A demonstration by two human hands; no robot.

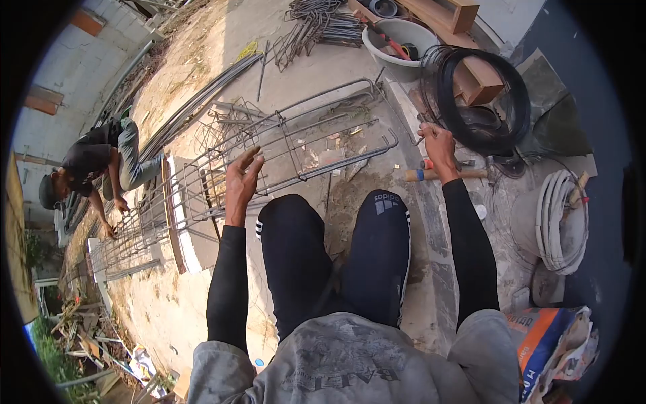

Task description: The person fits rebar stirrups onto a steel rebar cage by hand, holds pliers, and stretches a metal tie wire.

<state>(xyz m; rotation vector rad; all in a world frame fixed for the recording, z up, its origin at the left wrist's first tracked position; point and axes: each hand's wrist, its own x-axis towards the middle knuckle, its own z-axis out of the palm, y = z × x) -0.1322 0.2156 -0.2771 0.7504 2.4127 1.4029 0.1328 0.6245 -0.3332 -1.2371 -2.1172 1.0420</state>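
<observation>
Steel rebar cage [280,121] lies in front of my knees, running from 1 o'clock at its near end to 9 o'clock at its far end. It is long, narrow and see-through, made of straight dark grey bars with squarish rings set across them, and the bar ends at 1 o'clock are bent over into hooks. Partway along, towards 9 o'clock, it passes above a pale block [195,249].

My left hand [243,180] is at 10 o'clock, over the cage, half open with the thumb apart from the fingers; I see nothing in its grip, and I cannot tell whether it touches a bar. My right hand [439,147], at 2 o'clock, is beyond the hooked end, its fingers curled closed on a thin dark piece [418,135], too small to make out.

Just below that hand lies a hammer [444,174] with a wooden handle. Further out at 2 o'clock is a coil of black wire [519,108]; at 1 o'clock, a grey bucket [404,67] with tools in it. Loose bent rings [343,30] are heaped at 12 o'clock, and a bundle of long bars [208,87] lies at 10. Between 9 and 10 o'clock a co-worker [91,158] crouches, both hands at the cage's far part. White hose [548,222] is coiled at 3 o'clock, and an orange and blue bag [538,337] sits at 4.
</observation>
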